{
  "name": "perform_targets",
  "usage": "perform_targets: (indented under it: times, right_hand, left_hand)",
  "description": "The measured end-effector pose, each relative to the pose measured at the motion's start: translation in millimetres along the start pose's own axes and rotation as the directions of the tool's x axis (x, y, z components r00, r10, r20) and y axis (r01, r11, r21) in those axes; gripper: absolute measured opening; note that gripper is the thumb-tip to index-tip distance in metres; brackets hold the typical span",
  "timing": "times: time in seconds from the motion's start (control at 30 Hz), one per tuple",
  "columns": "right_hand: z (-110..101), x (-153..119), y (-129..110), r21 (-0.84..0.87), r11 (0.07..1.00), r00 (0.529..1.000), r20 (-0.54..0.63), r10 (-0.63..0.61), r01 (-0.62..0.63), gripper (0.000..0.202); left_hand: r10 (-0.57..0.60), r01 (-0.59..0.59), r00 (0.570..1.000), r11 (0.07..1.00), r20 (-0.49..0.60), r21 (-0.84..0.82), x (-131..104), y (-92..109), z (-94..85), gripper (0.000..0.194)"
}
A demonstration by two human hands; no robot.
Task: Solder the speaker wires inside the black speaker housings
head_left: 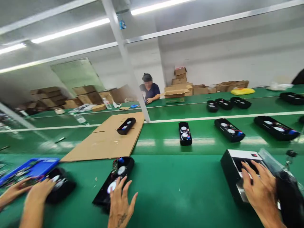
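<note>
Just short of the cardboard (104, 145), by its near right corner, the left hand (121, 201) is spread wide over the near end of an open case (116, 178); it seems to grip nothing, and whether its fingertips touch the case I cannot tell. The white cones (121, 170) face up uncovered, so a finger pressing down could dent one, and a snag on the wiring (115, 164) might pull a lead loose. Well to the right of the cardboard, the right hand (258, 183) bends half-open over a box (230, 174), fingers at its dark opening; I cannot tell whether it has hold of anything. With the two hands so far apart, a careless push could skid the open case along the tabletop (171, 190) or tip the box. Near and left of the cardboard, a co-worker's hands (44, 188) are at a second case (65, 186) beside a tray (48, 161); a knock between neighbours could spill its parts. On the cardboard's far end lies a third case (126, 126), which a shove to the sheet could shift. Beyond the cardboard's right edge, more cases (185, 134) lie open, exposed to falling scraps
</note>
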State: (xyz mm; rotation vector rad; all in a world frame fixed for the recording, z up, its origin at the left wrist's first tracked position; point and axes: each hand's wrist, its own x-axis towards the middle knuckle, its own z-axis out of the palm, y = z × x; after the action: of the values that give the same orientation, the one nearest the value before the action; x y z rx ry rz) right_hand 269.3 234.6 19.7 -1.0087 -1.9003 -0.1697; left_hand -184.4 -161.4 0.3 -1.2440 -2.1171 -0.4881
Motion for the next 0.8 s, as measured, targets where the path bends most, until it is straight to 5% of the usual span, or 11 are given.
perform_targets:
  times: [0.1,0.17,0.23,0.3,0.4,0.5,0.63,0.73,0.8]
  right_hand:
    - [-19,-29,-23,0.072,0.997,0.998,-0.046,0.045,-0.041,0.033]
    - [-28,-52,-46,0.123,0.991,0.996,-0.070,0.056,-0.047,0.023]
    - [-29,-77,-67,0.211,0.977,0.999,-0.027,0.025,-0.019,0.020]
    - [-22,-105,-85,0.326,0.945,0.998,0.070,-0.007,-0.016,0.022]
    - [-5,-145,-109,0.456,0.883,0.976,0.219,0.009,-0.111,0.026]
    - [11,-176,-133,0.534,0.805,0.921,0.389,0.037,-0.257,0.043]
    - [23,-196,-166,0.609,0.752,0.859,0.499,-0.114,-0.254,0.107]
    - [20,-200,-187,0.593,0.749,0.855,0.514,-0.067,-0.297,0.108]
    - [15,-196,-192,0.557,0.750,0.852,0.522,0.018,-0.358,0.095]
  left_hand:
    - [-0.137,0.123,0.983,0.986,0.122,0.117,-25,-59,-29.3,0.045]
    - [-0.149,0.131,0.969,0.986,0.199,0.104,-36,-89,-32.8,0.048]
    - [-0.119,0.115,0.961,0.993,0.251,0.033,-40,-103,-24.6,0.048]
    - [-0.091,0.107,0.963,0.993,0.255,-0.051,-37,-96,-9.6,0.043]
    - [-0.127,0.153,0.978,0.977,0.168,-0.151,-24,-46,11.8,0.040]
    - [-0.207,0.218,0.976,0.939,0.072,-0.267,-8,41,19.4,0.048]
    - [-0.158,0.204,0.978,0.864,0.137,-0.460,7,165,6.7,0.034]
    - [0.101,0.131,0.951,0.724,0.292,-0.677,15,226,-11.8,0.022]
    - [0.306,0.045,0.907,0.610,0.288,-0.791,21,243,-24.1,0.027]
